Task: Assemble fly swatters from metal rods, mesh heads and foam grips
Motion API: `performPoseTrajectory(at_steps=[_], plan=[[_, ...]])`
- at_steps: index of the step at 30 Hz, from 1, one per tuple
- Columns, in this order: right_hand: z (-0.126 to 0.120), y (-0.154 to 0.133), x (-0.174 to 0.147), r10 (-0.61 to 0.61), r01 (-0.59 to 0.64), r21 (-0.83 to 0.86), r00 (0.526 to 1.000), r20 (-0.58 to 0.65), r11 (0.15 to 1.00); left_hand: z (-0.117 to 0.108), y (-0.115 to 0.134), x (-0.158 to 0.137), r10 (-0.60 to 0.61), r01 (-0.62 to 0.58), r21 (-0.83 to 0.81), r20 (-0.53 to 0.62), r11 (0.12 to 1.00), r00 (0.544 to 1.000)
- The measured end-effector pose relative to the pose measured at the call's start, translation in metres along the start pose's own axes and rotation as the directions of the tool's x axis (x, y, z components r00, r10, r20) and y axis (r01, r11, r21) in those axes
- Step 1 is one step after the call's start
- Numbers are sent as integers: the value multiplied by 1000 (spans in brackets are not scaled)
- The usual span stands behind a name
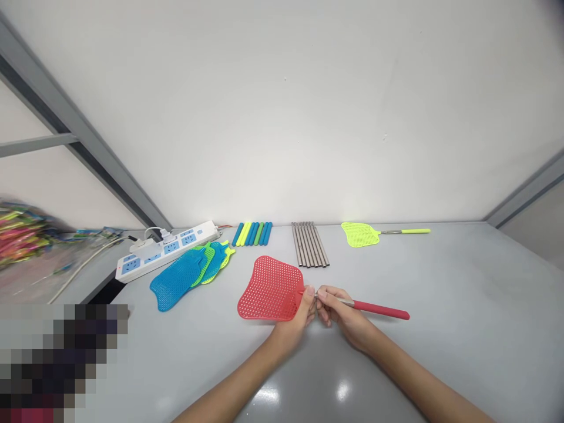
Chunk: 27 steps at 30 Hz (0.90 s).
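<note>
A red fly swatter (271, 291) is held in front of me, its perforated head to the left and its red grip pointing right. My left hand (304, 308) pinches it at the neck, where the head meets the metal rod. Close beside it, my right hand (337, 305) has its fingers closed on the metal rod near the same joint. The fingers cover most of the joint. Behind my hands lies a row of metal rods (309, 244). A yellow fly swatter (361, 234) with rod and grip rests at the back right.
Blue, green and yellow swatter heads (178, 279) overlap on the left. Several coloured grips (252, 234) lie in a row at the back. A white power strip (167, 249) with plugs and cables stands at the left edge. Bagged colourful items (22, 235) sit farther left.
</note>
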State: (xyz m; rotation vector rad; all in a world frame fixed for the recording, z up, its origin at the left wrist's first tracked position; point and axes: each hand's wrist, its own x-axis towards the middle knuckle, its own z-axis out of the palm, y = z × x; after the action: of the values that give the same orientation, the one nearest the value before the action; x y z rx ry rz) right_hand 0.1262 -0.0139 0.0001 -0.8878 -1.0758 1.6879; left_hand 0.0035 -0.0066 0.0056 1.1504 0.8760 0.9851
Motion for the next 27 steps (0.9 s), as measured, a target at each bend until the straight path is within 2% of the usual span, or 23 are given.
performPoseTrajectory(at_steps=[7,18,27], plan=[[-1,9,3,-28,33,63,997,-78,997,1,-7,-2,0,-1,-11,-15,1000,1000],[-1,15,6,10,3,153,996,-84,988,0,-15,0,36,-25,206,-46,978,998],[0,15,5,9,3,205,998,-61,979,4,-6,-4,10,-4,214,-26,977,1000]])
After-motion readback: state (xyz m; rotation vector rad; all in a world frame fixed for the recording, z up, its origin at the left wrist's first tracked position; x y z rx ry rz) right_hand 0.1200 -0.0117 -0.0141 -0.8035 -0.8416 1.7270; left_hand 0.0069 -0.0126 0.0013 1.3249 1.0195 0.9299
